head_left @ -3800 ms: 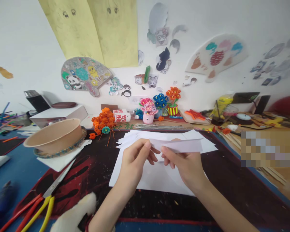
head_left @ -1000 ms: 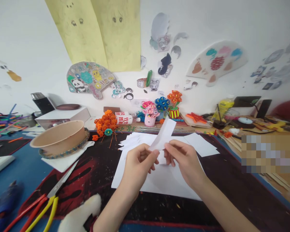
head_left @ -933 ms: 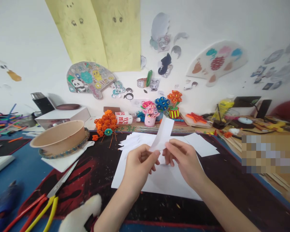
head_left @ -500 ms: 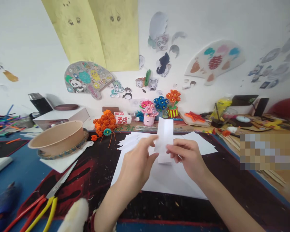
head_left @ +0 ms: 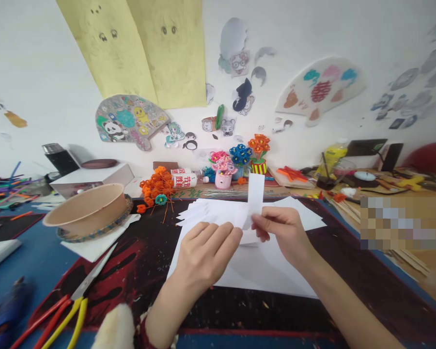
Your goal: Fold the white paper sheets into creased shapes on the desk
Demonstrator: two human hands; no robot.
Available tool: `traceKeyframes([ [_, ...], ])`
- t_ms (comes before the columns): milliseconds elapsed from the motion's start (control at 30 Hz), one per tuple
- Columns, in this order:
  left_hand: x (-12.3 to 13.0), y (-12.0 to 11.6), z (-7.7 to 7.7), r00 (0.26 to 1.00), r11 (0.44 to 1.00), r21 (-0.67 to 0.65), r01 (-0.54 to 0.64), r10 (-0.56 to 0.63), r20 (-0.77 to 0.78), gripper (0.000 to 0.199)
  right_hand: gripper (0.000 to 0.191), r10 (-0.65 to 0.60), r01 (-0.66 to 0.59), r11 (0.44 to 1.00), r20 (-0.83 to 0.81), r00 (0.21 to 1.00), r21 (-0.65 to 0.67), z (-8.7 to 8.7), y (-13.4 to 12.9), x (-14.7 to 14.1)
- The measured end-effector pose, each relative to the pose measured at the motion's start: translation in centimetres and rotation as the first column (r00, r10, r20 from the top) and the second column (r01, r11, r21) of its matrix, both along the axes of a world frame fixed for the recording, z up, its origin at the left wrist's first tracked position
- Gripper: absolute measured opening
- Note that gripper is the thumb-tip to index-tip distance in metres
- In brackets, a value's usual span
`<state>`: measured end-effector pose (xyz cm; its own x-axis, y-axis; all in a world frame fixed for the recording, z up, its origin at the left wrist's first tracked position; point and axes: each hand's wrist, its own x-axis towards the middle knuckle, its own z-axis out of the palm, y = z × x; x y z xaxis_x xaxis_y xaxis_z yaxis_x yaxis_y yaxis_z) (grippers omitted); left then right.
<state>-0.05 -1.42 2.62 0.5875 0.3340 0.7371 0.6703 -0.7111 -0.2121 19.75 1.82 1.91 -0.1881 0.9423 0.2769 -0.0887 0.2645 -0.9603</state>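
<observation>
Where the right hand (head_left: 288, 231) pinches, smooth oblong paper (head_left: 256, 194) stands upright.

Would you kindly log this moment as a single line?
right hand: pinching white paper strip, held upright | left hand: curled, fingertips hidden | under hands: white sheets on dark mat | left side: scissors

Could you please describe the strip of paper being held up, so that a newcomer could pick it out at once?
Find the dark, red-edged mat, then the loose white sheets lying across its middle. Over them, the right grip pinches the paper strip, its top end just below the striped flower pot in this view. Unlike the sheets, it is narrow and held upright.
</observation>
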Motion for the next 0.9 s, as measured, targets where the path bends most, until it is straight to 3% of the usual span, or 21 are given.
traceKeyframes([
  [233,0.0,0.0,0.4,0.998,0.999,0.014,0.035,-0.034,-0.049,0.027,0.029,0.041,-0.041,0.999,-0.025,0.999,-0.003,0.0,0.0,0.2],
  [433,-0.1,-0.4,0.5,0.999,0.997,0.075,0.034,-0.034,-0.008,0.021,0.035,-0.055,0.054,0.995,0.013,0.998,0.079,0.5,-0.5,-0.7],
  [567,0.1,-0.4,0.6,1.000,0.998,0.061,0.025,-0.025,-0.001,0.020,0.036,-0.064,0.054,0.991,0.084,0.994,0.121,0.9,-0.7,-1.2],
  [800,0.6,-0.3,0.5,0.956,0.994,-0.093,-0.056,0.080,0.284,0.009,0.029,0.064,-0.067,0.997,0.077,0.995,0.037,0.9,-0.8,-1.2],
  [900,1.2,-0.5,0.5,0.880,0.957,-0.289,-0.035,0.167,0.445,0.013,0.029,0.097,-0.097,0.995,0.078,0.992,-0.006,0.7,-0.9,-1.4],
])
